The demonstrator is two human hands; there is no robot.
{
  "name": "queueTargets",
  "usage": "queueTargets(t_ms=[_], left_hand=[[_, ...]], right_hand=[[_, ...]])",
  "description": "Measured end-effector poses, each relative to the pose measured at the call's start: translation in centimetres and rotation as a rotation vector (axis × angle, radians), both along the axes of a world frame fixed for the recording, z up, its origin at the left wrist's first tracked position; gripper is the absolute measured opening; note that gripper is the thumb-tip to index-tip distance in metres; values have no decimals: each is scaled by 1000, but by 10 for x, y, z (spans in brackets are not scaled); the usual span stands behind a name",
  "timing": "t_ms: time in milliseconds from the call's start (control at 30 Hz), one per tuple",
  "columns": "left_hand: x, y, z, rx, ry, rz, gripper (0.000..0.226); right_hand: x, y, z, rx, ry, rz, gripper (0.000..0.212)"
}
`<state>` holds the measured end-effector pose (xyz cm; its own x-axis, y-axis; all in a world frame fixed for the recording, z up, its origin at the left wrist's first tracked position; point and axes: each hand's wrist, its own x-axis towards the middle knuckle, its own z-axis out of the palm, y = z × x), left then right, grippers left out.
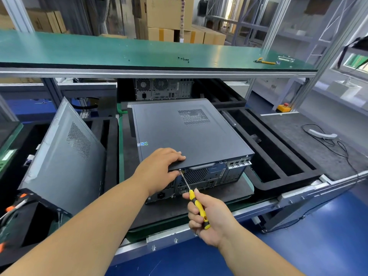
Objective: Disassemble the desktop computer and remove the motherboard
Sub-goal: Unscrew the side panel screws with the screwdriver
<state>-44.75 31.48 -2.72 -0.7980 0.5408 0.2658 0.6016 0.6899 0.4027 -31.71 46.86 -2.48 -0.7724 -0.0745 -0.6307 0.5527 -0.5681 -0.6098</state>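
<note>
Both hands work at the near, rear edge of the desktop computer (191, 134), which lies on its side on a dark pad (235, 191) at the middle of the workbench, its port-and-vent face turned toward the person. The left hand (161, 166) reaches in from the lower left with the forearm stretched long and nearly straight; its palm lies flat on the near left corner of the case's top panel, the fingers extended and spread over the panel, while the thumb drops down over the rear edge just beside the screwdriver's tip. It clasps nothing, only pressing down on the case. The right hand (209, 216) comes up from the lower right with the wrist bent back, its fingers curled round the yellow-and-black handle of a screwdriver (196, 203), the forefinger and thumb reaching up toward the handle's top. The metal shaft slants up and to the left, and its tip meets a screw (180, 170) at the upper rear edge of the case, just under the top panel.

A removed grey side panel (65, 154) leans tilted at the left edge of the bench. On the green shelf (99, 50) above, small screws (183, 59) sit near its middle.
</note>
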Motion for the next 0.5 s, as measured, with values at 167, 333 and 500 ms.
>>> queueTargets(t_ms=[167, 333, 500], left_hand=[[0, 1, 1, 0, -2, 7, 46], [-1, 1, 0, 5, 0, 8, 45], [-2, 0, -1, 9, 0, -4, 45]], right_hand=[[-1, -9, 0, 414, 79, 7, 27], [-1, -12, 0, 684, 108, 8, 15], [-4, -13, 10, 293, -108, 35, 36]])
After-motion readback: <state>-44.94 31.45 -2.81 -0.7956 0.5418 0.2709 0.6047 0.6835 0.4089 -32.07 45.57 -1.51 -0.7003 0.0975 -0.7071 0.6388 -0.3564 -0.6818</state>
